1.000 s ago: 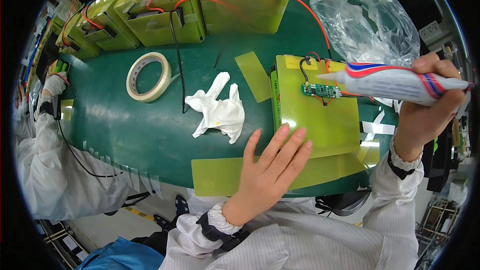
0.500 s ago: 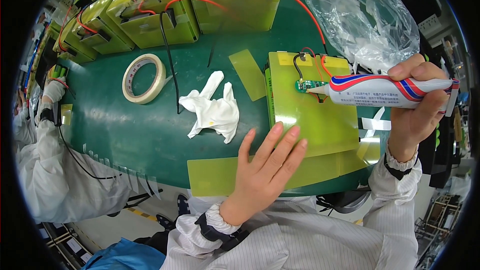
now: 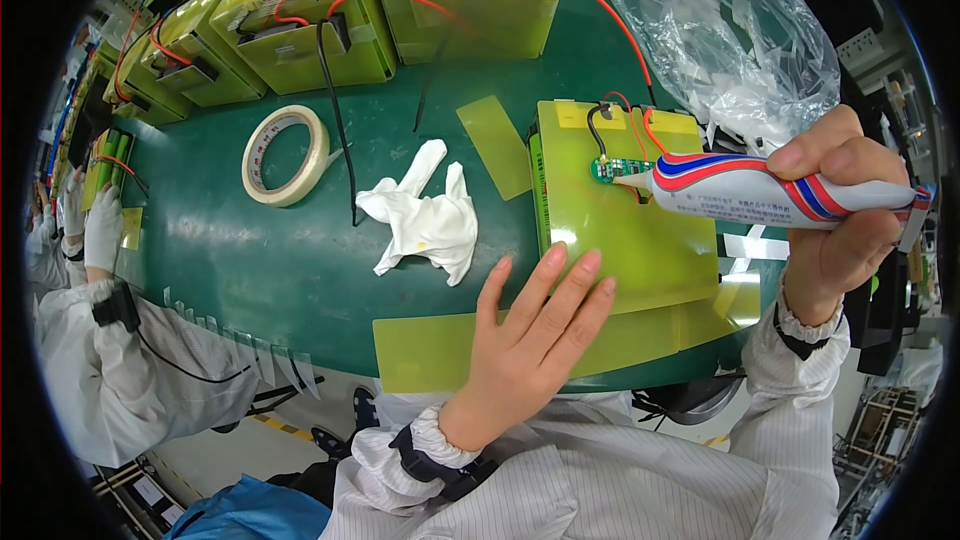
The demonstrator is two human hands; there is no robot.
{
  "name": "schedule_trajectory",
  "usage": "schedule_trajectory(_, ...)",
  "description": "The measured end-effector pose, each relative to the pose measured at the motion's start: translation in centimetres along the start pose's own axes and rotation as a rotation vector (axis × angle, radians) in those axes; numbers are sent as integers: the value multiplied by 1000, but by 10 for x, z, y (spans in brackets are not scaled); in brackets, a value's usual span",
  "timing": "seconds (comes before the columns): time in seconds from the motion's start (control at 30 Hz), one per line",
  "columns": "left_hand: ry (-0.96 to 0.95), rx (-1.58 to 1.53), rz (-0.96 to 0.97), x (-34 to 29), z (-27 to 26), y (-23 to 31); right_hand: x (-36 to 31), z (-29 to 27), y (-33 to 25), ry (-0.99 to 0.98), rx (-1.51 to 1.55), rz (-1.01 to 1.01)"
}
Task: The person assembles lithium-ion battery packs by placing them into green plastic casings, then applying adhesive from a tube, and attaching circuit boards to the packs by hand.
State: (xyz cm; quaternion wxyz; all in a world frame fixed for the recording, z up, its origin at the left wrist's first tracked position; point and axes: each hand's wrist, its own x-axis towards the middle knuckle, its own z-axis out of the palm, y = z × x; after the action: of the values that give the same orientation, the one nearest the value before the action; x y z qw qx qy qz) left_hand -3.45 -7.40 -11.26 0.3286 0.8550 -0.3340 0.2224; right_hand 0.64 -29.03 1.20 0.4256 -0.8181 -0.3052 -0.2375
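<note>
The white squeeze tube with red and blue stripes [image 3: 715, 190] was above the flat yellow-green block [image 3: 605, 245], its pointed nozzle [image 3: 634, 180] over a small green circuit board [image 3: 606, 170]. The right hand [image 3: 828, 250] gripped this tube. The left hand [image 3: 522, 348] was open, its fingers [image 3: 550, 288] spread at the block's near edge. To the left lay a crumpled white glove [image 3: 430, 222].

Tbl [image 3: 270, 275] w/ batt pack [image 3: 635, 245], glove [image 3: 425, 225]

White pinstriped smock [image 3: 640, 485], gathered cuffs [image 3: 438, 432], black wrist straps [image 3: 460, 480]; hands [image 3: 525, 350] bare.
</note>
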Motion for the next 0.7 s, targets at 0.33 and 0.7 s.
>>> schedule_trajectory(0.33,-17,-13,11,0,-2,-1,3,-2,-3,-72,-55,-19)
schedule_trajectory(0.7,-10,-7,4,1,-1,0,6,-1,-1,-72,1,-21)
